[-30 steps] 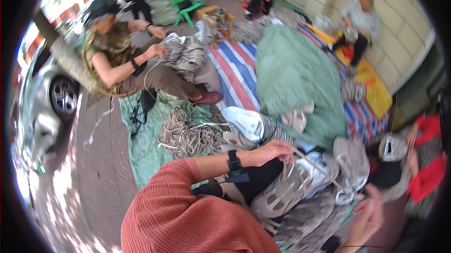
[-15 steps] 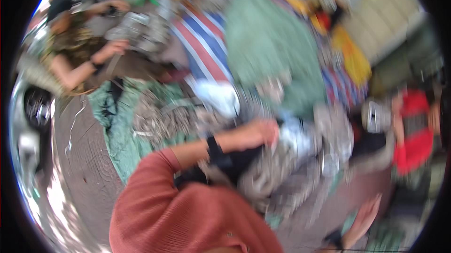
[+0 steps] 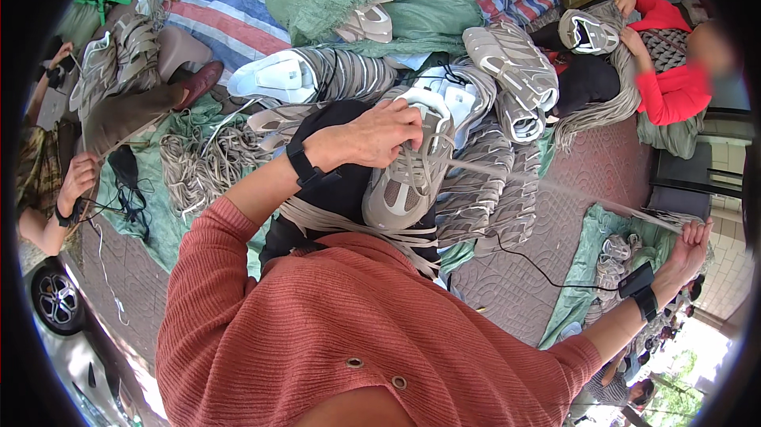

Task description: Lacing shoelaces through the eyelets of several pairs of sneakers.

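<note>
A beige-grey sneaker point(image 3: 400, 189) rests on my lap, toe toward me. My left hand point(image 3: 384, 134) is closed on its upper beside the laced opening, fingers curled at the eyelets. From the eyelets a pale shoelace point(image 3: 555, 187) runs taut far out to the right. My right hand point(image 3: 691, 251), at arm's length, is closed on that lace's outer end. Under the sneaker, a bundle of beige laces point(image 3: 349, 222) lies across my dark-clothed lap.
Rows of nested sneakers point(image 3: 476, 181) stand close right of my lap; more sneakers point(image 3: 273, 76) lie ahead. A lace heap point(image 3: 208, 161) sits on green sheeting at left. Co-workers sit at left and at right, the right one in red sleeves point(image 3: 674, 94). A parked car point(image 3: 75, 356) stands lower left.
My right hand has gone from low at the right to far out and higher, drawing the lace tight. My left hand stays at the sneaker. The view has swung and is sharper.
</note>
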The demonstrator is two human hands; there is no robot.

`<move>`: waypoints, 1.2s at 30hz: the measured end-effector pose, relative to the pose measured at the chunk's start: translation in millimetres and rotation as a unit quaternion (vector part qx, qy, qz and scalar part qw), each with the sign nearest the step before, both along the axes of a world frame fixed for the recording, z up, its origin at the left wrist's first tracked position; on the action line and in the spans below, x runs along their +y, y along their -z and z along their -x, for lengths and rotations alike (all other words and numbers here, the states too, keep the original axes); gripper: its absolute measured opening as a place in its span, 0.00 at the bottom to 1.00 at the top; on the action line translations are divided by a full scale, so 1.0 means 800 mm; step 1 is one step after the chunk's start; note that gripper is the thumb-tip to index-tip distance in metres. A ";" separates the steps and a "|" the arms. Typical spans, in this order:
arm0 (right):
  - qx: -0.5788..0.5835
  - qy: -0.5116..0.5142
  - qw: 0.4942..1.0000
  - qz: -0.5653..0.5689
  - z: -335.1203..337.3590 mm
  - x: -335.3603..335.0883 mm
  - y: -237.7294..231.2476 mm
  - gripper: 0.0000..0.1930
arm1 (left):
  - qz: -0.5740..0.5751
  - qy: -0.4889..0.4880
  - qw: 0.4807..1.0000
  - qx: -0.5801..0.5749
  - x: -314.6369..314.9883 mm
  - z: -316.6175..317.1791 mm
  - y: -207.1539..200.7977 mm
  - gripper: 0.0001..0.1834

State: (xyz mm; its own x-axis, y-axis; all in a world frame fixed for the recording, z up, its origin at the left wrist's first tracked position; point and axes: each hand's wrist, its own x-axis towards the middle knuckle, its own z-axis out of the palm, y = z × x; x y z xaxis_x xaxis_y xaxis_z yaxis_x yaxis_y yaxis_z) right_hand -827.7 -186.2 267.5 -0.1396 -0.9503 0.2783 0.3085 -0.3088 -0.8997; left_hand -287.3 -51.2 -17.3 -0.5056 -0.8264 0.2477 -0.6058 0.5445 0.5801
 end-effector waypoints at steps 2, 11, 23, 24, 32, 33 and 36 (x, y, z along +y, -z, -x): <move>0.014 0.045 0.999 -0.016 -0.001 0.007 0.003 0.08 | -0.012 0.002 1.000 -0.018 0.003 0.001 -0.001 0.12; 0.069 0.241 0.958 -0.141 -0.028 0.047 0.114 0.06 | -0.222 -0.024 0.871 0.439 -0.003 -0.010 -0.012 0.06; 0.294 0.046 0.921 -0.253 -0.193 0.093 0.366 0.16 | -0.251 -0.498 0.767 -0.316 0.123 -0.247 -0.033 0.34; 0.291 -0.038 0.934 -0.202 -0.223 0.095 0.372 0.15 | -0.366 -0.438 0.780 -0.257 0.116 -0.227 -0.051 0.33; 0.477 -0.122 0.870 0.026 -0.387 0.141 0.374 0.02 | -0.002 -0.116 0.991 0.070 0.015 -0.020 -0.002 0.06; 0.475 -0.134 0.870 0.006 -0.386 0.144 0.386 0.01 | 0.022 -0.117 0.993 0.028 0.006 0.007 0.000 0.06; 0.438 -0.156 0.884 -0.043 -0.389 0.149 0.392 0.02 | 0.075 -0.119 0.989 -0.046 -0.001 0.038 0.002 0.08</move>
State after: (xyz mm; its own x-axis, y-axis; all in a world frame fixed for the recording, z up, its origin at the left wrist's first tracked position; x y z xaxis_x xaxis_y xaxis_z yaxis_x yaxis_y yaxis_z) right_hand -516.7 -66.8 -46.2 0.3663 -0.9275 0.0738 -0.4611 -0.2499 -0.8515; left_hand -318.0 -51.6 -18.7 -0.3272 -0.8822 0.3387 -0.7736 0.4559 0.4400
